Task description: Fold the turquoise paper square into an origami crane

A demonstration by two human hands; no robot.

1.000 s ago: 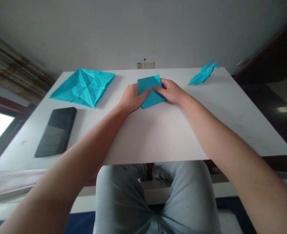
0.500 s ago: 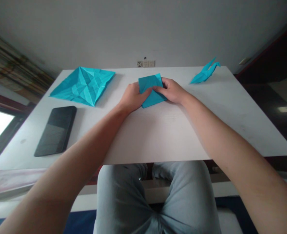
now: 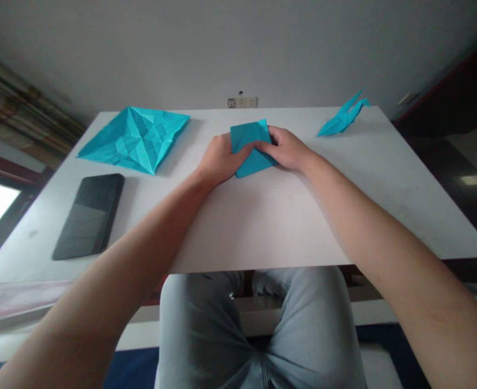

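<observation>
A folded square of blue paper (image 3: 249, 141) lies on the white table (image 3: 262, 216), towards its far middle. My left hand (image 3: 221, 160) grips its left edge, thumb pressed on top of the paper. My right hand (image 3: 287, 148) holds the right edge, fingers curled over it and thumb on the sheet. Both hands rest on the tabletop with the paper between them.
A large creased blue sheet (image 3: 135, 138) lies unfolded at the far left. A dark flat case (image 3: 88, 216) sits on the left side of the table. A finished blue paper crane (image 3: 343, 116) stands at the far right corner. My knees show below the table's near edge.
Both hands keep pressing the folded paper with only slight finger shifts. The view has tilted a little, so everything sits slightly higher in the picture.
</observation>
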